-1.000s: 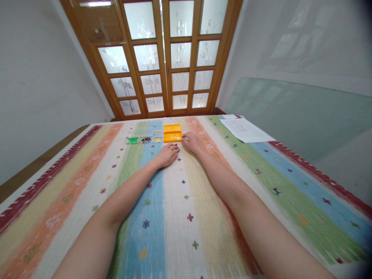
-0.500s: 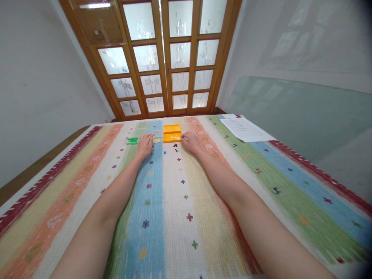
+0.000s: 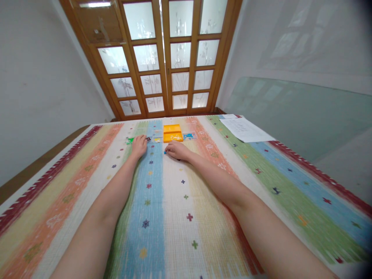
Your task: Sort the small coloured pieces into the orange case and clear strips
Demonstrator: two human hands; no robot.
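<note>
My left hand [image 3: 140, 146] is over the left part of a row of small loose pieces, fingers curled together. Green pieces [image 3: 129, 140] show on its left and dark pieces [image 3: 148, 139] by its fingertips; anything inside the fingers is hidden. My right hand [image 3: 176, 150] reaches left across the cloth, its thumb and fingertips closed at a small blue piece [image 3: 165, 152]. Just behind that hand stands an opened orange plastic case [image 3: 172, 128], with whitish bits [image 3: 175, 137] in its near half. Yellow pieces [image 3: 157, 140] lie left of the case, a clear packet of blue pieces [image 3: 189, 136] right of it.
A striped, patterned tablecloth [image 3: 148, 232] covers the table. Printed white paper [image 3: 245, 130] lies at the back right. Beyond the table are wood-framed glass doors [image 3: 165, 69], and a pale glass panel [image 3: 290, 112] leans along the right wall.
My right hand has moved left and nearer, from beside the orange case to the small blue piece, uncovering the blue pieces. My left hand has shifted left, uncovering the dark pieces.
</note>
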